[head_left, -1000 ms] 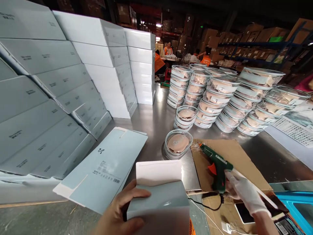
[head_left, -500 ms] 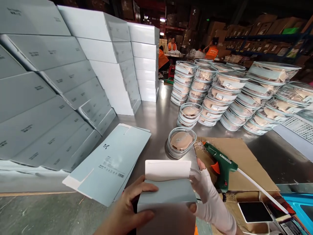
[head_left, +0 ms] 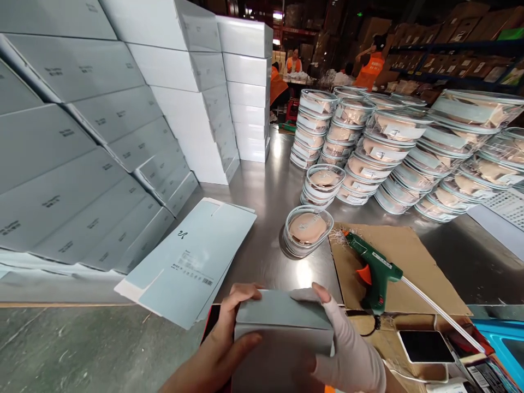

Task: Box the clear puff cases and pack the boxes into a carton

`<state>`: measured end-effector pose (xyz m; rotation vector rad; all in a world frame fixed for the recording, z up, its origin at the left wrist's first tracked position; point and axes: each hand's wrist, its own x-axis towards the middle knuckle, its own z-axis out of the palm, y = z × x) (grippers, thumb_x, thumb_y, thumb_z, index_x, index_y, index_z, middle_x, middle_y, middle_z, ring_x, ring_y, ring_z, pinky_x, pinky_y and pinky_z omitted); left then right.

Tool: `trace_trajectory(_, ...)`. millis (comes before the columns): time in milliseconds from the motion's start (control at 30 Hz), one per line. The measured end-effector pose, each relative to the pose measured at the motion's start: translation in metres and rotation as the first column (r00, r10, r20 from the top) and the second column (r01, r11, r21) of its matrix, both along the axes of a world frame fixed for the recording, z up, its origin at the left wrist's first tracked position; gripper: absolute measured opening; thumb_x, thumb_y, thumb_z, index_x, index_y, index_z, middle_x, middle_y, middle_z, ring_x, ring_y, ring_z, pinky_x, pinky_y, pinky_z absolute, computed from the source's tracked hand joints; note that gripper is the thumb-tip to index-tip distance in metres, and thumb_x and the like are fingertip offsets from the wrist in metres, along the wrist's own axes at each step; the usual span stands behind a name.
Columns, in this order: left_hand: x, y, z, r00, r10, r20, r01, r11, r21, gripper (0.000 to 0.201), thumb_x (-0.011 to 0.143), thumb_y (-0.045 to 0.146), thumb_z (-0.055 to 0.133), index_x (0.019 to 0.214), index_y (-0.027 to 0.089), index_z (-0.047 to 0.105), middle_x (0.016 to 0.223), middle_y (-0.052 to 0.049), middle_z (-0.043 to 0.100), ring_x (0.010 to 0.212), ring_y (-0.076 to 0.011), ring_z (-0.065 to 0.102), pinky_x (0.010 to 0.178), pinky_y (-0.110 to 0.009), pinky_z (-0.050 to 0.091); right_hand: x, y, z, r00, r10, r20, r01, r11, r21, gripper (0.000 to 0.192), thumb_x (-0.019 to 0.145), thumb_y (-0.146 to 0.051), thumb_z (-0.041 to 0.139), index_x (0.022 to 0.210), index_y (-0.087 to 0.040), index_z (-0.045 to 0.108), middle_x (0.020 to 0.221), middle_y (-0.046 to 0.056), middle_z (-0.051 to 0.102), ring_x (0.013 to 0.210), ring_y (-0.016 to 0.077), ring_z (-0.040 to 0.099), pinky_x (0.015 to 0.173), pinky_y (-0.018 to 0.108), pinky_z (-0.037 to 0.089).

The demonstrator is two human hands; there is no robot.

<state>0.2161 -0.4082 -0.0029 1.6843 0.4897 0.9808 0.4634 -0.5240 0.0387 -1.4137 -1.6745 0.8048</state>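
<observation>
A wall of pale blue cartons (head_left: 73,158) is stacked high along the left of the steel table (head_left: 262,202), with white-ended ones (head_left: 245,87) at the far corner. Across the right, clear lidded tubs (head_left: 393,153) stand in leaning columns, one single tub (head_left: 308,230) sitting alone nearer in. A flattened carton blank (head_left: 192,262) lies on the table just left of the hands. On the right a sheet of brown cardboard (head_left: 413,267) carries a green glue gun (head_left: 374,273); a phone (head_left: 426,346) lies by the near edge.

At the very front, a small pale blue box (head_left: 282,327) sits at the table's near edge. The bare left hand (head_left: 229,344) clasps its left side, thumb on the front face, fingers curled over the top. The gloved right hand (head_left: 344,349) presses flat on the top flap, fingertips over the far edge.
</observation>
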Motion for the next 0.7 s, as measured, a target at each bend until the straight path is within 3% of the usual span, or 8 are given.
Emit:
trace_trajectory(67, -0.008, 0.010, 0.008, 0.987, -0.110, -0.121, 0.118, 0.991, 0.066, 0.037, 0.103, 0.033, 0.058, 0.138, 0.042, 0.051, 0.127, -0.006, 0.060, 0.125, -0.0215, 0.064, 0.105, -0.033, 0.054, 0.002, 0.005, 0.009, 0.992, 0.106, 0.067, -0.109, 0.993, 0.047, 0.092, 0.080, -0.034, 0.085, 0.158, -0.037, 0.036, 0.145, 0.012, 0.056, 0.131, 0.0314, 0.060, 0.109, 0.043, 0.050)
trace_trajectory(200, -0.018, 0.023, 0.014, 0.948, -0.244, -0.206, 0.255, 0.966, 0.030, 0.019, 0.101, 0.029, 0.059, 0.116, 0.035, 0.067, 0.126, -0.007, 0.056, 0.121, -0.0228, 0.064, 0.096, -0.030, 0.059, 0.010, 0.016, 0.017, 0.960, 0.261, 0.100, -0.273, 0.951, 0.144, 0.083, 0.085, -0.033, 0.083, 0.156, -0.041, 0.041, 0.148, 0.010, 0.050, 0.135, 0.0267, 0.057, 0.111, 0.038, 0.049)
trace_trajectory(400, -0.016, 0.022, 0.019, 0.912, -0.290, -0.292, 0.304, 0.953, 0.005, 0.024, 0.096, 0.026, 0.060, 0.116, 0.034, 0.072, 0.129, -0.009, 0.060, 0.110, -0.0226, 0.068, 0.083, -0.028, 0.063, 0.015, 0.015, 0.018, 0.951, 0.277, 0.140, -0.294, 0.948, 0.124, 0.075, 0.081, -0.037, 0.086, 0.149, -0.035, 0.054, 0.149, 0.013, 0.050, 0.133, 0.0300, 0.059, 0.108, 0.042, 0.051)
trace_trajectory(533, -0.015, 0.025, 0.027, 0.913, -0.297, -0.280, 0.300, 0.953, -0.031, 0.017, 0.096, 0.031, 0.062, 0.108, 0.031, 0.074, 0.123, -0.010, 0.064, 0.107, -0.0229, 0.070, 0.081, -0.028, 0.063, 0.013, 0.016, 0.022, 0.945, 0.294, 0.142, -0.315, 0.936, 0.157, 0.067, 0.085, -0.034, 0.082, 0.147, -0.034, 0.058, 0.147, 0.013, 0.052, 0.128, 0.0268, 0.062, 0.105, 0.038, 0.052)
trace_trajectory(600, -0.018, 0.030, 0.027, 0.932, -0.256, -0.256, 0.251, 0.967, -0.052, 0.016, 0.096, 0.038, 0.065, 0.102, 0.030, 0.077, 0.122, -0.010, 0.066, 0.107, -0.0242, 0.071, 0.085, -0.031, 0.063, 0.014, 0.015, 0.025, 0.956, 0.266, 0.122, -0.283, 0.947, 0.150, 0.065, 0.088, -0.038, 0.081, 0.148, -0.038, 0.057, 0.151, 0.011, 0.051, 0.134, 0.0286, 0.058, 0.109, 0.041, 0.050)
trace_trajectory(633, -0.020, 0.033, 0.026, 0.958, -0.182, -0.223, 0.171, 0.983, -0.064, 0.019, 0.095, 0.044, 0.067, 0.100, 0.029, 0.078, 0.121, -0.010, 0.068, 0.110, -0.0255, 0.070, 0.087, -0.032, 0.062, 0.015, 0.012, 0.025, 0.974, 0.215, 0.065, -0.222, 0.966, 0.130, 0.065, 0.089, -0.044, 0.079, 0.149, -0.041, 0.055, 0.153, 0.011, 0.050, 0.138, 0.0299, 0.056, 0.111, 0.044, 0.048)
trace_trajectory(700, -0.023, 0.038, 0.021, 0.988, 0.119, -0.095, -0.134, 0.975, -0.175, 0.029, 0.089, 0.055, 0.071, 0.096, 0.027, 0.077, 0.119, -0.008, 0.070, 0.109, -0.0259, 0.069, 0.085, -0.030, 0.062, 0.018, 0.007, 0.024, 0.987, 0.000, -0.160, 0.007, 0.999, 0.047, 0.064, 0.093, -0.057, 0.069, 0.152, -0.046, 0.048, 0.154, 0.009, 0.053, 0.137, 0.0299, 0.058, 0.112, 0.048, 0.048)
